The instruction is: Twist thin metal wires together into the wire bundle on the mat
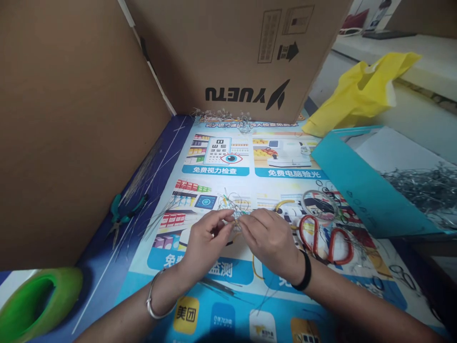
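Close together over the printed poster sheet (282, 188), my left hand (207, 238) and my right hand (269, 240) are both closed in a pinch. Their fingertips nearly meet at a small tangle of thin wire (232, 204), which spreads out just beyond them. A tiny yellowish bit shows between the fingertips, too small to name. Fingers cover part of the wire. A yellow curved strand (257, 267) lies below the right hand. Right of that hand are red-handled scissors (332, 245), a clear round dish or lens (317, 205) and loose wire loops.
Teal-handled pliers (123, 212) lie at left beside several straight wires (143, 171). A green tape roll (67, 290) sits front left. Cardboard panels (228, 52) stand behind and left. A turquoise box (367, 195) of wire pieces (428, 190) and a yellow bag (352, 97) are at right.
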Demonstrator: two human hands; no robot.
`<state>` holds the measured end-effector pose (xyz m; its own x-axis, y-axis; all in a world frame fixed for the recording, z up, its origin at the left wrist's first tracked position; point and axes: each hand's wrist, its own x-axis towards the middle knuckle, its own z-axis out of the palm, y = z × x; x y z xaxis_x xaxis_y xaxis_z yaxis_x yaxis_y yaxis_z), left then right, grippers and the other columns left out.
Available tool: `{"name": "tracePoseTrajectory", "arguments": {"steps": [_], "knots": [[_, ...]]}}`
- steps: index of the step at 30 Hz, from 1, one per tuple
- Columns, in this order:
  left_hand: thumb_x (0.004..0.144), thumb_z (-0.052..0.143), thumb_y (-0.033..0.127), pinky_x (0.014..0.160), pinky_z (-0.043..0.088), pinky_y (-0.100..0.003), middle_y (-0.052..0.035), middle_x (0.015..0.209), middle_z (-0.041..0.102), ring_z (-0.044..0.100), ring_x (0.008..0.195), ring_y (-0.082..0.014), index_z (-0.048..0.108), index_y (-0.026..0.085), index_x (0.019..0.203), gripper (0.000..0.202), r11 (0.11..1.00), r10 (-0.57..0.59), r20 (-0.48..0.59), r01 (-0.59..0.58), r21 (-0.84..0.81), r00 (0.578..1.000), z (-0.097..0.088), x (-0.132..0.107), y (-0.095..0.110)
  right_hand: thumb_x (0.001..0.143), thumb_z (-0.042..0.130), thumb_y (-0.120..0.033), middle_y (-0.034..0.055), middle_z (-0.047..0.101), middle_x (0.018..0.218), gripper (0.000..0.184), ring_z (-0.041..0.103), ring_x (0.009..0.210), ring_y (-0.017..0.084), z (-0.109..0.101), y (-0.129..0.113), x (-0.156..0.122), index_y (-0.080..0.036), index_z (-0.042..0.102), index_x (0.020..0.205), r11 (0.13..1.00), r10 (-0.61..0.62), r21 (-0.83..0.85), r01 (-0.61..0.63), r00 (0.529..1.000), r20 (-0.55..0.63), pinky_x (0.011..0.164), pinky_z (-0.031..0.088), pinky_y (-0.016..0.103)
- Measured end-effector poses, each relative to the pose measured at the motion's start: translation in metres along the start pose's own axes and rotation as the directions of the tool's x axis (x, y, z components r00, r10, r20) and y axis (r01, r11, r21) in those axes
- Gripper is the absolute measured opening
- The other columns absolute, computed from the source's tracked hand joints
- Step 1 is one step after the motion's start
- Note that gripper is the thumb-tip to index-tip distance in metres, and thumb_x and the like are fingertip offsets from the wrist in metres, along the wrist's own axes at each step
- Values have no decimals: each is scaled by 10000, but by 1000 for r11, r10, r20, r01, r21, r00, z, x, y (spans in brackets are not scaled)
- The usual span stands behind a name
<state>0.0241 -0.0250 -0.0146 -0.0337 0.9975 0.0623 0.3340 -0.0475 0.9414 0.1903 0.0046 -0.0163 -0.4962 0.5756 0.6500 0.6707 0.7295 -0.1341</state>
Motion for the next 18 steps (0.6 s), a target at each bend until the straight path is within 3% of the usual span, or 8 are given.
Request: {"name": "tracePoseTrajectory", "arguments": {"steps": [7, 12, 18], "knots": [[804, 612, 279, 608, 517, -234, -34, 823, 687, 590, 596, -99, 615, 182, 1100, 311, 938, -215, 69, 226, -265, 974, 6, -5, 11, 861, 530, -121, 66, 609, 704, 132, 561, 708, 178, 1, -1, -3, -113, 658, 830, 1000, -22, 10, 22, 1000, -12, 634, 450, 308], [732, 695, 262, 489, 464, -176, -23, 785, 679, 541, 523, -64, 635, 158, 940, 240, 878, -285, -20, 253, -407, 958, 16, -3, 10, 875, 492, -122, 76, 610, 727, 169, 544, 699, 183, 1, -3, -5, -106, 660, 870, 999, -46, 2, 46, 999, 10, 628, 453, 321], [696, 734, 262, 494, 465, -169, -1, 728, 664, 531, 528, -58, 633, 158, 887, 240, 819, -301, -43, 235, -523, 953, 19, -1, 5, 884, 449, -117, 95, 607, 755, 206, 568, 732, 190, -4, -4, 0, -99, 655, 877, 988, 25, 149, -35, 998, 64, 646, 497, 319]]}}
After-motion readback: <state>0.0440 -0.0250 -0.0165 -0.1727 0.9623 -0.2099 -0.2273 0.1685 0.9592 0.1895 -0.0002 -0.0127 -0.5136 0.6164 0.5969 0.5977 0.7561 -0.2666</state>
